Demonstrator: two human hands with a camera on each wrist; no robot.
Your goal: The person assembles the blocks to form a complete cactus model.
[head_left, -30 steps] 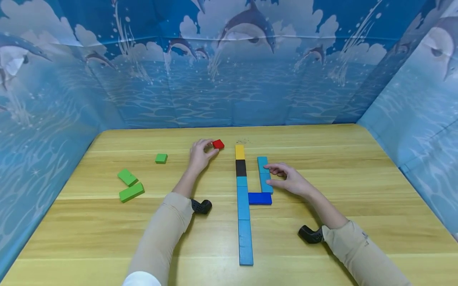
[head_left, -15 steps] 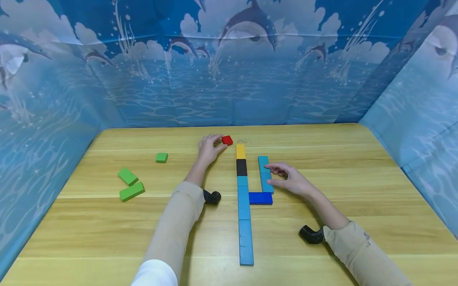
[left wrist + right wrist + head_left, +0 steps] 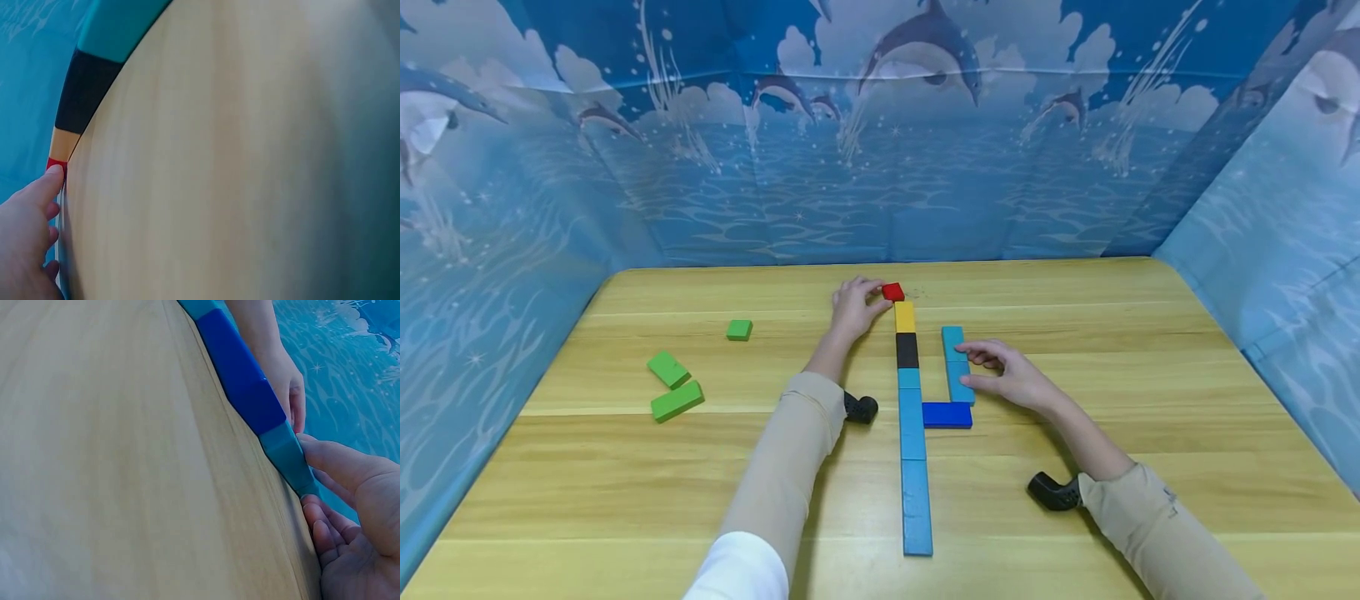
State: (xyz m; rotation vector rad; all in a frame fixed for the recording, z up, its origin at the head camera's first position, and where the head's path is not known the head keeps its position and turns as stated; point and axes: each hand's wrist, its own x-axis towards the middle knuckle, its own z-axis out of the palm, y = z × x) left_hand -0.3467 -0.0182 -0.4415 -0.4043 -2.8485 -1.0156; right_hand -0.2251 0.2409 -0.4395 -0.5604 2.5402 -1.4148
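Note:
My left hand pinches a small red block between thumb and fingers, at the far end of a column. The left wrist view shows the thumb on this red block, against the yellow block. Running towards me, the column has a yellow block, a black block, a small light-blue block and two longer light-blue ones. A dark-blue block juts right from it. Beyond that stand two light-blue blocks end to end; my right hand rests loose fingertips along their right side.
Two green blocks lie close together at the left, with a smaller green block farther back. A dolphin-print cloth hangs behind the wooden table and at both sides. Black devices stick out at the cuffs.
My left hand has carried the red block rightwards and slightly away from me, to the yellow block's far end. The right hand stays at the light-blue pair.

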